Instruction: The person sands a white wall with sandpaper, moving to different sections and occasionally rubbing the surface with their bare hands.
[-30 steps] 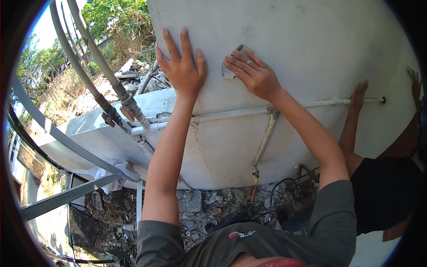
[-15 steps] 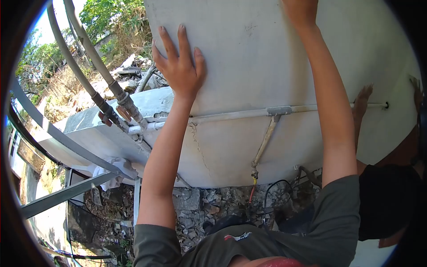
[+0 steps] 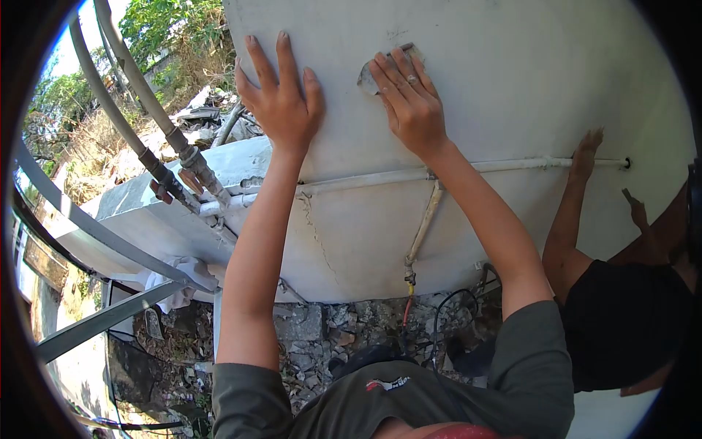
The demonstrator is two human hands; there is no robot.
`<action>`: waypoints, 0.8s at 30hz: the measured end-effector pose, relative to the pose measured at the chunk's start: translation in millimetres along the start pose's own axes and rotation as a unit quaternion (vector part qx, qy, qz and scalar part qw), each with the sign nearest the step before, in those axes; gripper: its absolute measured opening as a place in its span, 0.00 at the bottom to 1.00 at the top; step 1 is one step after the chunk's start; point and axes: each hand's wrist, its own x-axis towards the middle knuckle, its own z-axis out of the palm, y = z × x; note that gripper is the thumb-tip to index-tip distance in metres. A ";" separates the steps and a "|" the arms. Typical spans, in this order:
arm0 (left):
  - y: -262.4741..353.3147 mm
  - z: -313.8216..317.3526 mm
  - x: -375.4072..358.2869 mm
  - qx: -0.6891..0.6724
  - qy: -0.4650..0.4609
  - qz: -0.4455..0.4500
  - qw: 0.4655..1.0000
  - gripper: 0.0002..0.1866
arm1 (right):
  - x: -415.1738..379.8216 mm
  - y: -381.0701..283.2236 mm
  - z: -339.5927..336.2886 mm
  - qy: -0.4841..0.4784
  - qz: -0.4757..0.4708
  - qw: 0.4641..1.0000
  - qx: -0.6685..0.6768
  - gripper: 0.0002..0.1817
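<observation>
My left hand [image 3: 284, 106] lies flat on the pale wall [image 3: 504, 88], fingers spread and holding nothing. To its right, my right hand [image 3: 411, 102] presses a thin grey sheet of sandpaper [image 3: 368, 79] against the same wall. The sheet's edges stick out beyond the fingers, and the palm hides the rest. A dark smudge marks the wall just above this hand. Below both hands a white pipe [image 3: 351, 180] runs across the wall, passing behind my forearms.
At right, a co-worker in a black shirt [image 3: 621, 322] holds a hand [image 3: 587, 150] to the wall. Upright pipes with valves [image 3: 194, 164] and a grey metal frame [image 3: 110, 318] stand at left. Rubble [image 3: 303, 329] covers the ground, with a black cable [image 3: 439, 329] there.
My right hand has come down and left from the top edge, and the sandpaper now shows under it. My left hand stays on the wall. The co-worker's arm shows more.
</observation>
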 end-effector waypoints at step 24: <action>3.4 -1.3 4.8 -0.033 0.023 0.023 0.999 0.30 | -17.0 186.8 -78.8 0.116 0.120 0.962 -0.217 0.20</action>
